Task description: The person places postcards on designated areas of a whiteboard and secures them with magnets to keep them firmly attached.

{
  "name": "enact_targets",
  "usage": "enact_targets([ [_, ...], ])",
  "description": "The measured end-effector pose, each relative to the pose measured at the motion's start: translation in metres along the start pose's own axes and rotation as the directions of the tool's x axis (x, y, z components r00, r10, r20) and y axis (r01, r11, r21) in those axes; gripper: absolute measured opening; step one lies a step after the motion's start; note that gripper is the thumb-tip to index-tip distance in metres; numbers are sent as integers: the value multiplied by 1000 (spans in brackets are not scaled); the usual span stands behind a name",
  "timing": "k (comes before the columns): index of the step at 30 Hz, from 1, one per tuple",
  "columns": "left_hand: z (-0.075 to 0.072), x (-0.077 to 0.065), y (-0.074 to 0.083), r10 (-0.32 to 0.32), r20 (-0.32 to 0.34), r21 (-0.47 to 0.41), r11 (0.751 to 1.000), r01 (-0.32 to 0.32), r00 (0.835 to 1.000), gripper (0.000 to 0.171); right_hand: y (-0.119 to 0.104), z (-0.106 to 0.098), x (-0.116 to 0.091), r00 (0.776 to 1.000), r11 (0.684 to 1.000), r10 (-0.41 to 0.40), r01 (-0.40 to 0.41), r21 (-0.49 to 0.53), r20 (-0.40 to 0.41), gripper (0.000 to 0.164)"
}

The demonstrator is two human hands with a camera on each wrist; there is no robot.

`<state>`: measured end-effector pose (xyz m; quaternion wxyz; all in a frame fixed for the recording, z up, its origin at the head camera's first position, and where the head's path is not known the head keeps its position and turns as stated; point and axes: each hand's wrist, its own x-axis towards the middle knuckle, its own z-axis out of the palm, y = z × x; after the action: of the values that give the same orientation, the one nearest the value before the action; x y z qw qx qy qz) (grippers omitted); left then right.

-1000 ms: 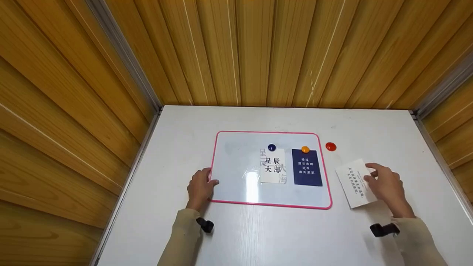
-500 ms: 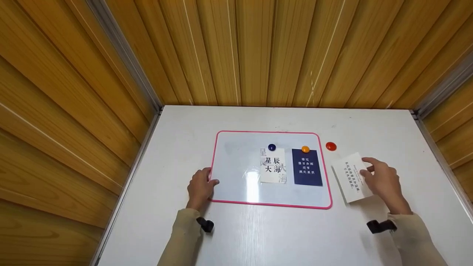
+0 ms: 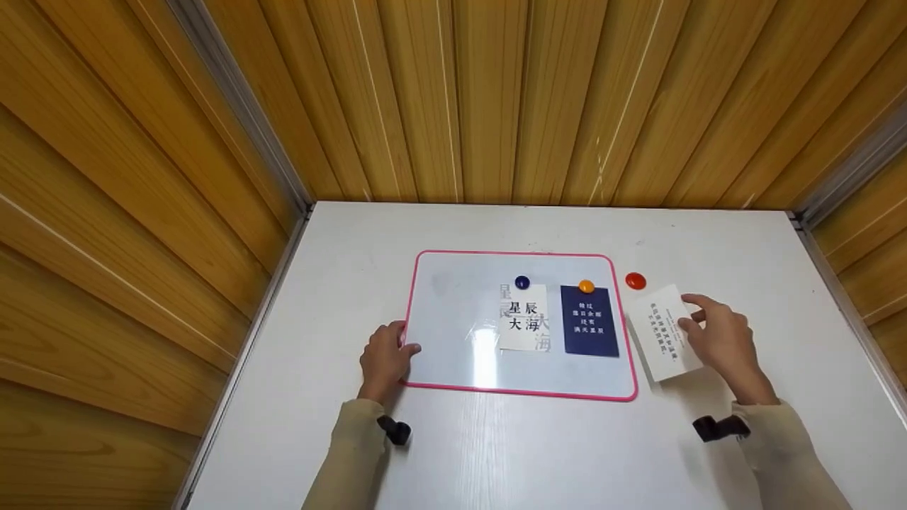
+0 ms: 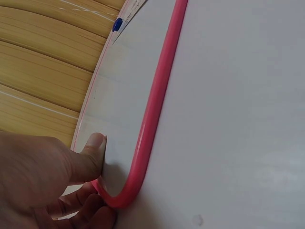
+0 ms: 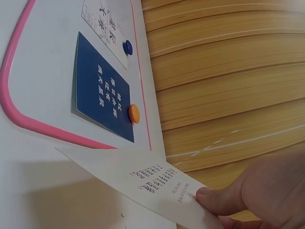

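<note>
My left hand (image 3: 383,360) grips the left edge of a pink-framed whiteboard (image 3: 446,319), thumb on its face and fingers curled at the rim in the left wrist view. On the board, a dark blue magnet (image 3: 522,282) tops a white card (image 3: 523,340) with large characters. Right of it, an orange magnet (image 3: 586,286) tops a navy card (image 3: 589,343). Between thumb and fingers my right hand (image 3: 724,343) pinches a white printed card (image 3: 660,333) by its right edge. That card is tilted, just right of the board, above the table. A red magnet (image 3: 635,281) lies beyond it.
The board lies on a white table (image 3: 439,453). Wood-look panels (image 3: 489,99) rise behind the table and along both sides. A black wrist strap piece (image 3: 721,428) sits at the right sleeve, with another black piece (image 3: 394,430) at the left sleeve.
My right hand has carried the white printed card left and slightly away from me, closer to the board's right edge. My left hand and the board have stayed put.
</note>
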<state>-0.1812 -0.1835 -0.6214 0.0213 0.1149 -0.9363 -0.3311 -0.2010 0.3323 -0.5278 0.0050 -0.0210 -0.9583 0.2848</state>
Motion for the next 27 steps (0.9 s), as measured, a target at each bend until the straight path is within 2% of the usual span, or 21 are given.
enact_targets([
  [13,0,0,-1,0,2,-6,1000,0,1000,54,-17,3,2,1000,1000,-15,15,24,-12,49],
  [27,-2,-2,2,33,-12,4,999,-33,999,53,-38,15,8,998,997,-63,64,48,-25,48],
])
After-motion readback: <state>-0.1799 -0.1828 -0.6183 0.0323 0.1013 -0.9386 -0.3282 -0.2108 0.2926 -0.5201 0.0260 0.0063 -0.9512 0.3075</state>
